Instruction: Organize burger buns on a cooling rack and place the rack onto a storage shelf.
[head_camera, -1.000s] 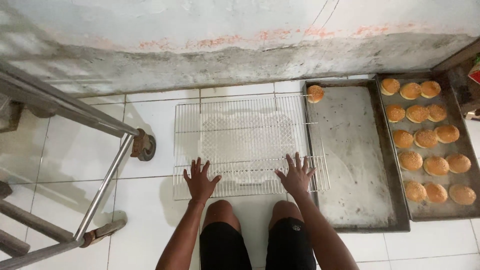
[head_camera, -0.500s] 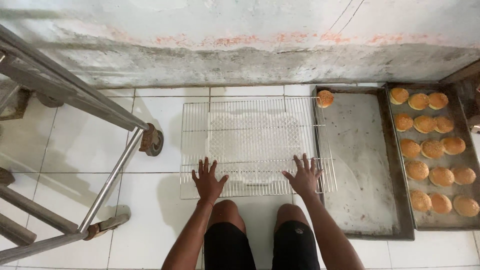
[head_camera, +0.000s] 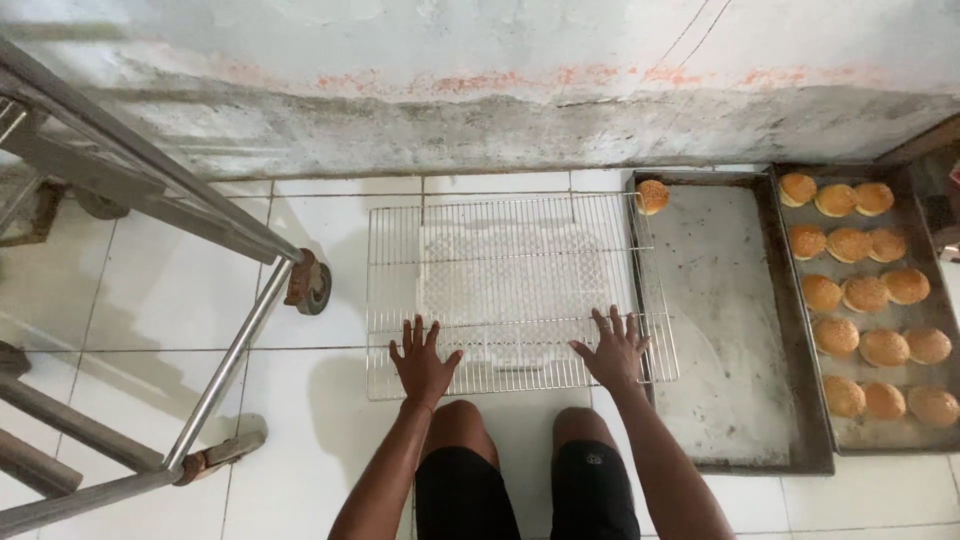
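Two open hands, left hand (head_camera: 422, 362) and right hand (head_camera: 615, 350), are pressing, seemingly flat, on the wire rack's (head_camera: 510, 255) near edge, fingers spread.

Wire rack (head_camera: 510, 290): thin bright metal, shiny. Floor tiles (head_camera: 170, 300): glossy white ceramic w/ reflections. Near-empty tray (head_camera: 725, 330): dull grey metal, stained, dark rim. Buns (head_camera: 865, 295): matt golden crust. Wall (head_camera: 480, 90): rough, flaking plaster. Trolley frame (head_camera: 225, 365): smooth steel tube.

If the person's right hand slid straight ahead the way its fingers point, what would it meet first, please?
The right hand lies flat on the silver wire cooling rack. Going straight on, it would cross only the rack's bare wires; the lone golden bun on the grey metal tray probably lies just right of that line.
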